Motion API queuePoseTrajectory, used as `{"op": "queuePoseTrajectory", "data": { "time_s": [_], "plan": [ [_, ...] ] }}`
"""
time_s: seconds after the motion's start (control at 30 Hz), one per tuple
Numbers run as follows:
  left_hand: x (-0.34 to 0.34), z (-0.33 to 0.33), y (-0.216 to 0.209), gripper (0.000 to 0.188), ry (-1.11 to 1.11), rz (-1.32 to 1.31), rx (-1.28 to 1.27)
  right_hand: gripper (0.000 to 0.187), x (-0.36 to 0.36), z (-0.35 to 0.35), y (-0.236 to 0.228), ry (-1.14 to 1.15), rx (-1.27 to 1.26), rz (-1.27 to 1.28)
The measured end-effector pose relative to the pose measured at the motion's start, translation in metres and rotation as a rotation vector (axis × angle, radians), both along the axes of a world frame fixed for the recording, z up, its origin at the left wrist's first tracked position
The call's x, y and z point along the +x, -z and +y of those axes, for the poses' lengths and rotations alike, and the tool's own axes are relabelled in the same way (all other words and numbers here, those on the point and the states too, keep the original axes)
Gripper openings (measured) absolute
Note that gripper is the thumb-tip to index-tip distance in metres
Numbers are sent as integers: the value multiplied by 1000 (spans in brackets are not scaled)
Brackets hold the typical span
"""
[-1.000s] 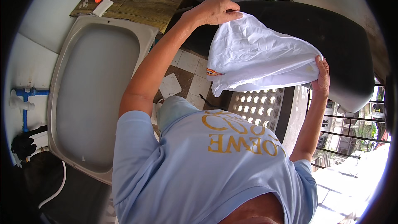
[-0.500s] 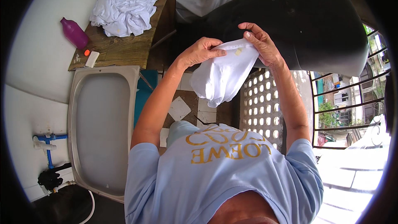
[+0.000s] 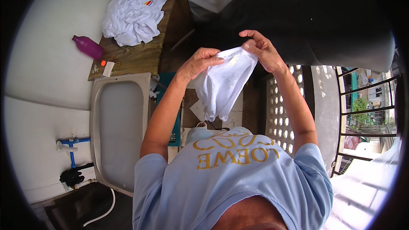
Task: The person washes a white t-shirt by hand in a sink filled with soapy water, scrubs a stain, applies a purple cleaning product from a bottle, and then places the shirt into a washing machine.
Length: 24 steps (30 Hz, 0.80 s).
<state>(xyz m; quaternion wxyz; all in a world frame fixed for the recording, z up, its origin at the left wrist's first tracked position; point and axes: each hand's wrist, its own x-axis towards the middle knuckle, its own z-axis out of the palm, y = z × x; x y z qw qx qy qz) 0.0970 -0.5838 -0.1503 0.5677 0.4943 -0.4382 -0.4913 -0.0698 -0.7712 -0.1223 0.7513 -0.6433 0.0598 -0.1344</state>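
Observation:
A thin white garment (image 3: 226, 81) hangs in front of me, its upper edge stretched between my two hands; its exact kind does not show. My left hand (image 3: 200, 63) pinches its upper left corner between thumb and fingers. At the upper right corner, my right hand (image 3: 265, 51) grips the cloth between thumb and fingers, with the index finger raised and curled. A small pale yellow patch, perhaps a label, shows near the top edge. The lower end dangles loose in gathered folds above the tiled floor.
Left of me is a sink basin (image 3: 147, 102) with cloudy grey water. Behind it, a wooden board (image 3: 147, 57) carries a heap of white clothes (image 3: 134, 15), a purple bottle (image 3: 88, 47) and a white bar (image 3: 108, 69). A large black tank (image 3: 306, 21) stands ahead right; window bars (image 3: 370, 113) line the right.
The garment has come slightly nearer and now hangs longer and straighter, held by both hands as before. My view has turned, shifting the surroundings.

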Motion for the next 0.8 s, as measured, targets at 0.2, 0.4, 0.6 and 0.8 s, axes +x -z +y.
{"op": "queuePoseTrajectory", "data": {
  "time_s": [0.2,0.4,0.6,0.8],
  "plan": [
    [-10,3,0,24,-28,99,120,38,1,0,11,-21,32,-16],
    [-17,4,2,21,-61,93,177,35,-1,-1,44,-8,177,-20],
    [-28,7,14,19,-104,53,226,34,-7,1,78,14,296,-36],
    [-32,16,18,22,-126,-3,255,33,-7,6,86,12,324,-35]
  ]
}}
